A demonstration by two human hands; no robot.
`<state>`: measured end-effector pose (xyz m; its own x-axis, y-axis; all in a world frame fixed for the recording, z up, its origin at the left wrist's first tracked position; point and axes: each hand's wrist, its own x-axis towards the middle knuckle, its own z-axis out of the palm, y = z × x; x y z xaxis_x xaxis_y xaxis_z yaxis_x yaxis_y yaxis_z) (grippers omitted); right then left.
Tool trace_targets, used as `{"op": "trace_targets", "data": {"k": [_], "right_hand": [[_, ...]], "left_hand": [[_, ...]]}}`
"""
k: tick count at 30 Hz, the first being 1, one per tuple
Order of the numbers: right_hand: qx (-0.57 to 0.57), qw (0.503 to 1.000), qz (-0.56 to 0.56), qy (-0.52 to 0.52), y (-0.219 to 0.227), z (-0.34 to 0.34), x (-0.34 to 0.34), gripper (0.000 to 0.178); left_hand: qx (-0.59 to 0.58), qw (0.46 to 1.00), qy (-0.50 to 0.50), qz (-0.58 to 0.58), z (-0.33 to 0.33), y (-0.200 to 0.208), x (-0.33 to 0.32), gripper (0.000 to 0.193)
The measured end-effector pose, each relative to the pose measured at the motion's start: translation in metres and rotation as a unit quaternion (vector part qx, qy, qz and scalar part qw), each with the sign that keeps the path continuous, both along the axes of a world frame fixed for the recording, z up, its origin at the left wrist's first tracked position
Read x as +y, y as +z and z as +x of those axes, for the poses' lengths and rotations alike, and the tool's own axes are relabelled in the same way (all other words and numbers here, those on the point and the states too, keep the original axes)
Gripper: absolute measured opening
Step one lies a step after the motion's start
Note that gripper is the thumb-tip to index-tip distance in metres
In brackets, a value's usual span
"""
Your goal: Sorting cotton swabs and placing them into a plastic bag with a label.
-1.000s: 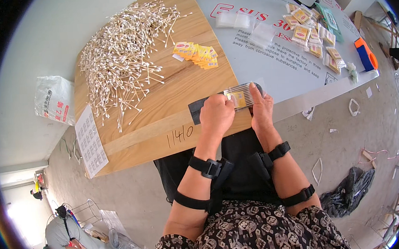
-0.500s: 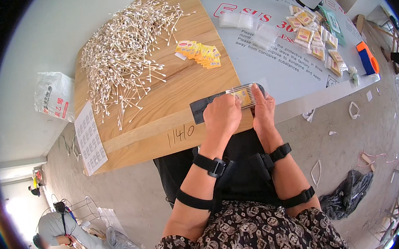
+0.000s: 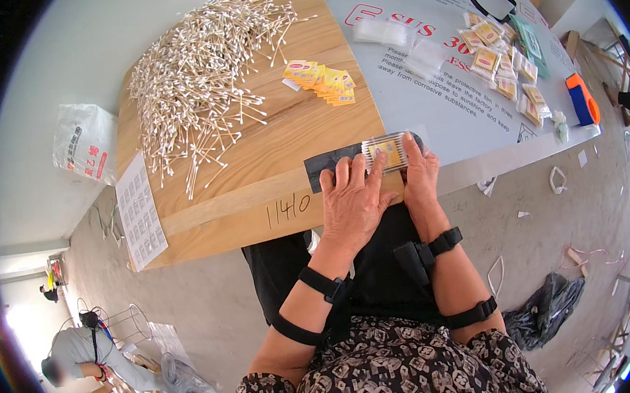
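Note:
At the table's near edge lies a small packet of cotton swabs [image 3: 393, 147] with a yellow card among the white sticks. It rests over a dark grey strip [image 3: 320, 168]. My left hand [image 3: 353, 202] is open, its fingers spread flat over the strip, and the index fingertip touches the packet's card. At the packet's right end, my right hand [image 3: 421, 178] grips it with the thumb on top; the other fingers are partly hidden. Farther up, overlapping yellow cards [image 3: 325, 82] lie beside a large heap of loose cotton swabs [image 3: 197, 80].
Filled swab packets [image 3: 491, 56] lie in a pile at the right, near an orange-and-blue tape dispenser [image 3: 583, 99]. Clear bags [image 3: 422, 57] are on the grey sheet. A printed label sheet [image 3: 141, 212] hangs over the left edge. Another person [image 3: 100, 357] bends at lower left.
My left hand has unfolded from a closed grip at the packet to spread fingers lying on the strip and packet. The packet's swabs and card are more exposed. My right hand stays at its right end.

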<state>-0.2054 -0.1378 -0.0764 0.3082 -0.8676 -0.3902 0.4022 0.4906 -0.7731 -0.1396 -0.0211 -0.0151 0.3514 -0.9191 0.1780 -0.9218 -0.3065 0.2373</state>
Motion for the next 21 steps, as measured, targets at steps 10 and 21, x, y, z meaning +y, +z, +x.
{"op": "trace_targets", "data": {"k": [10,21], "right_hand": [[0.028,0.998,0.040,-0.043,-0.025,-0.031,-0.019,0.018],[0.221,0.909,-0.347,-0.074,0.037,-0.041,0.015,0.019]], "left_hand": [[0.000,0.986,0.143,-0.083,0.057,-0.017,0.033,0.068],[-0.004,0.906,0.413,-0.092,0.177,-0.027,0.124,0.054]]}}
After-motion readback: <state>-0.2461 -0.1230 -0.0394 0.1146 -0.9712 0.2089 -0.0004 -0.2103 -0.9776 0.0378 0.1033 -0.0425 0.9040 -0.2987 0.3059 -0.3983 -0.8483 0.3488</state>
